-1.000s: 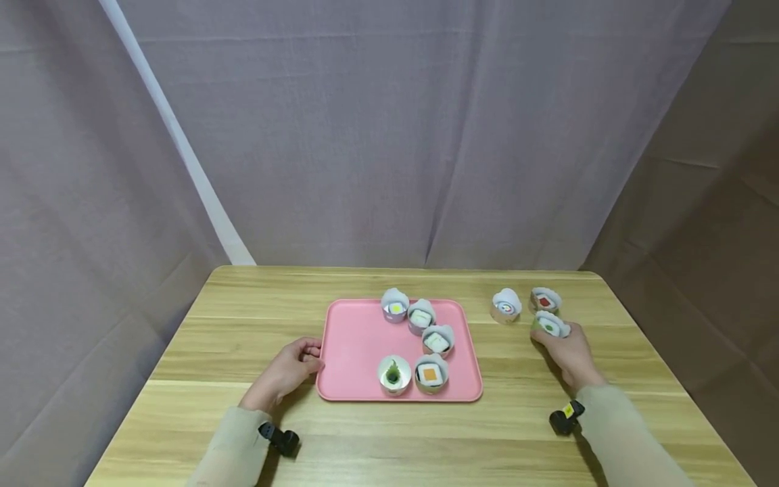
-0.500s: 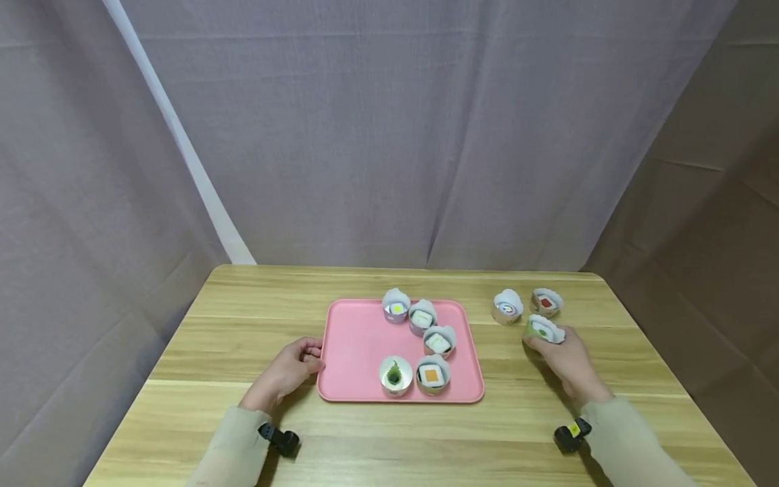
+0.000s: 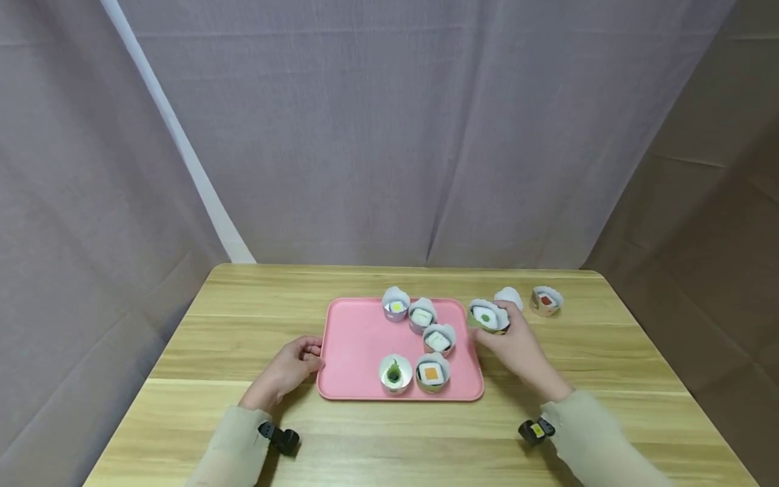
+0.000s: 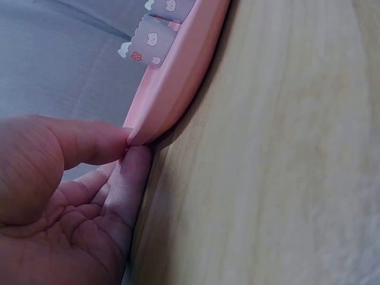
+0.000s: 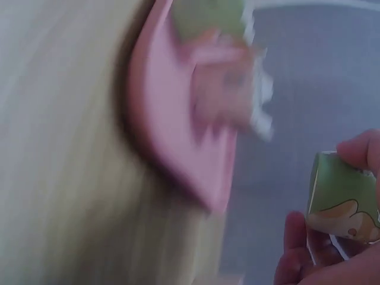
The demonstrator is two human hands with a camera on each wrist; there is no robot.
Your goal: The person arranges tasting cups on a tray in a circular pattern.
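My left hand (image 3: pixel 287 372) holds the left edge of a pink tray (image 3: pixel 356 345). The left wrist view shows the thumb on top of the tray's rim (image 4: pixel 145 133) and a finger underneath. Between thumb and fingers, my right hand (image 3: pixel 518 348) grips a green paper cup (image 3: pixel 489 316), patterned with a cartoon, near the tray's right edge. Inside sits a white piece with a green centre. Several paper cups stand on the tray's right half: two mauve ones (image 3: pixel 395 308) at the back, one with an orange-square filling (image 3: pixel 431 374), and a white one with green leaf (image 3: pixel 395 375) among them.
Right of the tray, a paper cup (image 3: pixel 509 296) shows partly behind my right hand. Farther right stands another cup (image 3: pixel 546 302) with a red-topped piece. Everything rests on a wooden table (image 3: pixel 389 446); grey curtains (image 3: pixel 341 135) hang behind and at the sides.
My right hand has carried the green cup left from beside the two loose cups toward the tray's right edge. My left hand stays at the tray's left edge.
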